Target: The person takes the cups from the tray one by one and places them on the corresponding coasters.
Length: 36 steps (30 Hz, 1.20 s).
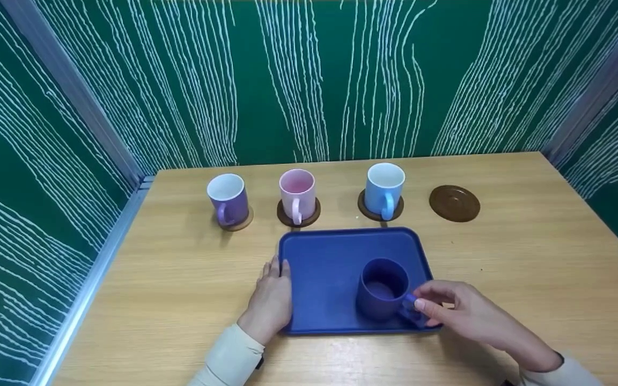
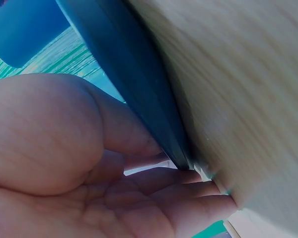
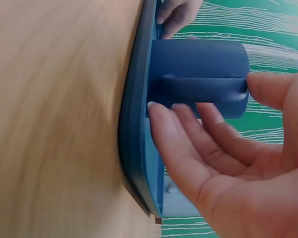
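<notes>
A dark blue mug (image 1: pixel 383 289) stands upright on the right part of a blue tray (image 1: pixel 325 284), its handle toward the right. My right hand (image 1: pixel 462 311) is at that handle, thumb on its upper end and curled fingertips along its side in the right wrist view, where the mug (image 3: pixel 198 57) also shows. My left hand (image 1: pixel 271 297) holds the tray's left edge. In the left wrist view, the thumb lies inside the tray rim (image 2: pixel 134 94) and the other fingers pass outside it, close to the tabletop. Whether those fingers reach under the tray is hidden.
Behind the tray stand a purple mug (image 1: pixel 231 201) on a light coaster (image 1: pixel 242 222), a pink mug (image 1: pixel 298 195) and a light blue mug (image 1: pixel 383 187) on dark coasters. A bare brown coaster (image 1: pixel 454 203) lies at right. Green patterned panels (image 1: pixel 309 80) enclose the wooden table (image 1: pixel 180 268).
</notes>
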{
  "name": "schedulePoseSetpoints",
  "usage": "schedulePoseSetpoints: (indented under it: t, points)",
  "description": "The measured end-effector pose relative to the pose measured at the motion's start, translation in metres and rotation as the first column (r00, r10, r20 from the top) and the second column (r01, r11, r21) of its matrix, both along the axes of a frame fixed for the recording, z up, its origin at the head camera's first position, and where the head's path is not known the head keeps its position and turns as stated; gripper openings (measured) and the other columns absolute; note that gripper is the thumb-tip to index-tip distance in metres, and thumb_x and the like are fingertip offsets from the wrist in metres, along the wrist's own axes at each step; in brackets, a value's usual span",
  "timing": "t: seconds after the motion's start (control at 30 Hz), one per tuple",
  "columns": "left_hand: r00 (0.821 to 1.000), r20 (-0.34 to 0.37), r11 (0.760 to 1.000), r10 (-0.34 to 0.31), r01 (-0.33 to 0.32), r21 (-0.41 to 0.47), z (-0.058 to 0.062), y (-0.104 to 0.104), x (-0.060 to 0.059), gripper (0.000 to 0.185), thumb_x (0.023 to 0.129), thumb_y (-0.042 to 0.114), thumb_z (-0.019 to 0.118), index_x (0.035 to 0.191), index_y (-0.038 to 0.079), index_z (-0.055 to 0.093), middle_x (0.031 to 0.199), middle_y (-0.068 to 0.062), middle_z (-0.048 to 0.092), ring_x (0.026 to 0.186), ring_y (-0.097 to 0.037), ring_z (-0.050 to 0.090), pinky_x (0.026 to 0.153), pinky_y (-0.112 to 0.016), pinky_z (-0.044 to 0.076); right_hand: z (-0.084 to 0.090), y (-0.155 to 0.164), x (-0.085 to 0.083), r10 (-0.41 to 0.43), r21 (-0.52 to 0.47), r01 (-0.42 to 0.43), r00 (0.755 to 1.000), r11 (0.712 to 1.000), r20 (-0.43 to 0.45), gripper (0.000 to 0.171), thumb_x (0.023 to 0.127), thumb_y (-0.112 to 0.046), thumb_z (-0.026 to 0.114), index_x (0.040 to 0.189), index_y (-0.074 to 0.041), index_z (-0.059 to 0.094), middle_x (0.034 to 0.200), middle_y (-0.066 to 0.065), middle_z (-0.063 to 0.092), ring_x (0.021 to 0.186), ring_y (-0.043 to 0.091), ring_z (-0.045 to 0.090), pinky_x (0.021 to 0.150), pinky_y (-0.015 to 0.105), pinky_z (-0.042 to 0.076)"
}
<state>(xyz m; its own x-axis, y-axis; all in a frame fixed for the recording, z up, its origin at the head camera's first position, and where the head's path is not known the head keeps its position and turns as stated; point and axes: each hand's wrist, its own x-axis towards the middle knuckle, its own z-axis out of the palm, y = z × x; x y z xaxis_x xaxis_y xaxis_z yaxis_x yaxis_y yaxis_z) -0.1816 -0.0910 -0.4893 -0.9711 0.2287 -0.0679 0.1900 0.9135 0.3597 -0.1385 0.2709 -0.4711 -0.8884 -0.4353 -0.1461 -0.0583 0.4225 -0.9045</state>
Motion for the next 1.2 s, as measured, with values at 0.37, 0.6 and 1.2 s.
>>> schedulePoseSetpoints:
  t: [0.37,0.6,1.2]
  points:
    - [1.0,0.012,1.0,0.015,-0.015,0.01,-0.0014,-0.0003,-0.0006,0.057,0.096,-0.012,0.051,0.152,-0.012,0.04,0.16,-0.037,0.03,0.148,-0.053,0.032,0.116,-0.062,0.036,-0.004,-0.0024,0.0013,0.069,-0.118,-0.067,0.997,0.991,0.018,0.023,0.105,-0.018,0.061,0.11,0.002,0.071,0.111,0.022,0.07,0.098,0.021,0.072,0.083,0.037,0.062]
    - [1.0,-0.016,1.0,0.011,-0.011,-0.001,-0.0006,-0.0014,-0.0008,0.059,0.094,-0.013,0.052,0.151,-0.012,0.04,0.158,-0.038,0.033,0.146,-0.053,0.035,0.115,-0.061,0.038,-0.0035,-0.004,-0.0014,0.129,-0.198,-0.116,0.99,0.973,0.053,0.023,0.107,-0.015,0.056,0.111,0.003,0.07,0.113,0.027,0.069,0.106,0.019,0.07,0.088,0.037,0.061]
    - [1.0,-0.022,1.0,0.007,-0.006,0.007,-0.001,-0.0008,-0.0015,0.058,0.094,-0.012,0.053,0.15,-0.013,0.042,0.157,-0.038,0.033,0.145,-0.053,0.036,0.115,-0.062,0.037,-0.0024,-0.0041,-0.0044,0.178,-0.251,-0.163,0.983,0.954,0.041,0.021,0.106,-0.01,0.056,0.11,0.008,0.067,0.107,0.029,0.069,0.096,0.017,0.072,0.088,0.037,0.061]
